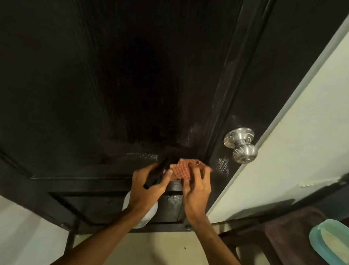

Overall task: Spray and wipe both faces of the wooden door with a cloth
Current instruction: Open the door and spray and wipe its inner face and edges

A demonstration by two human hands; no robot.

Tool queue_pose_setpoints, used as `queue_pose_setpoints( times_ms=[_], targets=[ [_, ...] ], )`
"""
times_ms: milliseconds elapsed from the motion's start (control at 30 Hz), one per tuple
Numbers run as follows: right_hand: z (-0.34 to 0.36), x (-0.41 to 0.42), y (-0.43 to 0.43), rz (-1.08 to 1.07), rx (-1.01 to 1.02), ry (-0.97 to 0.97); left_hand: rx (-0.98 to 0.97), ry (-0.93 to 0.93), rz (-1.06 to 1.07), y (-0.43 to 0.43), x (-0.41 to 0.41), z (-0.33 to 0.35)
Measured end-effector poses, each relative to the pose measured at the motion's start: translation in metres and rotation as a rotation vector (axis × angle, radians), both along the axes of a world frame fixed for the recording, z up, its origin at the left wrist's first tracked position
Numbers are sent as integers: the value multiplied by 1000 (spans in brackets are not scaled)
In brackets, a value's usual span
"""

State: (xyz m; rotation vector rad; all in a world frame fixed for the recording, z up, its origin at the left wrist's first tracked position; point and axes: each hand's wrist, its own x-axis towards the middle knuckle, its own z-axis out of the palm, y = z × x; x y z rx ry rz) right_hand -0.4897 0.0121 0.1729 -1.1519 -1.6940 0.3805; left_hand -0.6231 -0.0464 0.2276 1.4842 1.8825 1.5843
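Because the checked cloth (pixel 184 168) is soft and limp, it will bunch and slide rather than keep a shape, so it is best gathered into a pad under the fingers. The right hand (pixel 196 189) grips it that way, held against the wooden door (pixel 112 63) below and left of the silver knob (pixel 242 145). The left hand (pixel 149 186) is wrapped round the black head of the spray bottle (pixel 141 216), whose pale body hangs beneath the wrist. The bottle looks light, probably slick if wet, and safest held at the neck. The door is dark, stiff and grained, with wet streaks near the cloth and raised mouldings that could snag it. A pale wall (pixel 307 123) flanks it, and at the right a dark tabletop (pixel 293 238) carries a teal dish (pixel 316 240).
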Motion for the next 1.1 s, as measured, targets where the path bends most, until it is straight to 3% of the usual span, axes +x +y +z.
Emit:
queue_pose_setpoints(
  times_ms=[233, 300, 367, 467, 667, 733, 867, 933, 1033, 1100],
  targets=[
    [112, -29, 44, 4, 486, 95, 35, -55, 19, -1, -11, 1],
    [73, -26, 32, -20, 411, 2, -3, -103, 8, -9, -11, -6],
    [16, -9, 11, 30, 210, -111, -18, -106, -5, -14, -10, -11],
    [-13, 1, -4, 52, 13, -131, -24, -62, 63, -17, -15, -14],
    [60, -15, 16, -113, 265, 148, -85, -140, 97, -33, -23, -26],
    [46, -23, 13, -106, 244, 66, -84, -148, 143, -34, -29, -30],
    [-23, -40, -18, 52, -23, -189, -112, -195, 158, -46, -47, -33],
    [-12, -58, -19, 107, 37, -154, -72, -212, 153, -56, -60, -29],
    [53, -93, -4, 76, 328, 25, -19, -176, 181, -65, -77, -20],
    [66, -114, 4, 55, 421, 44, -17, -184, 205, -75, -88, -28]
  ],
)
